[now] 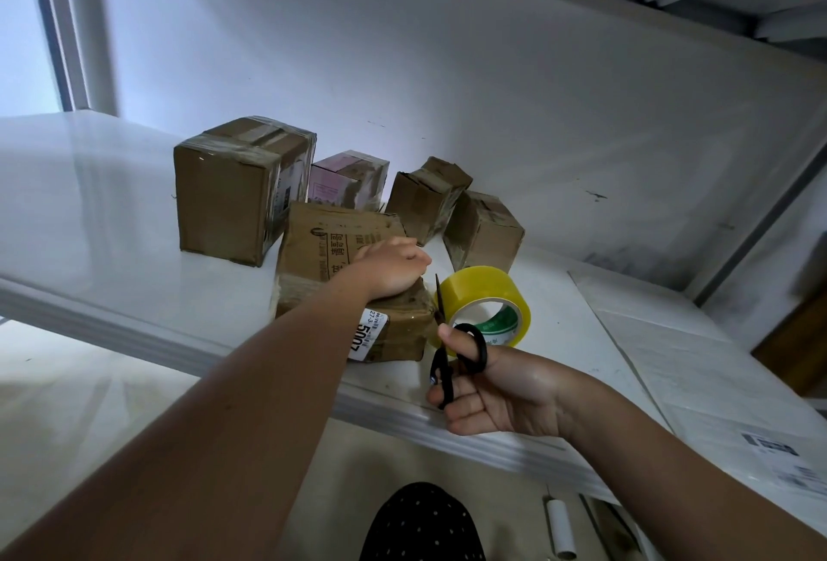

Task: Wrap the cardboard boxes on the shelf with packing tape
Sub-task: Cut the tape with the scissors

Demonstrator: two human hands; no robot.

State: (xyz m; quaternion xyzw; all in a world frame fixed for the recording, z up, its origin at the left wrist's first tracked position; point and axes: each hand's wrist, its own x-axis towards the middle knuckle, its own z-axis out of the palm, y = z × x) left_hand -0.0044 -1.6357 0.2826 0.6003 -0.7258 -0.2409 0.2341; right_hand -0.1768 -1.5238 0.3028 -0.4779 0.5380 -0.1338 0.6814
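A flat cardboard box (pixel 326 247) with a white label lies near the front edge of the white shelf (pixel 112 256). My left hand (pixel 391 267) rests on top of this box, fingers curled over its right edge. A roll of yellow packing tape (pixel 485 299) stands just right of the box. My right hand (pixel 483 386) grips black scissors (pixel 447 354), thumb through one handle loop. The blades point up between the box and the tape roll.
Behind stand a tall taped box (pixel 232 198), a pink-printed box (pixel 347 180) and two small tilted boxes (pixel 425 198) (pixel 485 231). A white sheet with labels (pixel 698 363) lies at the right. An empty tape core (pixel 559 529) lies below the shelf.
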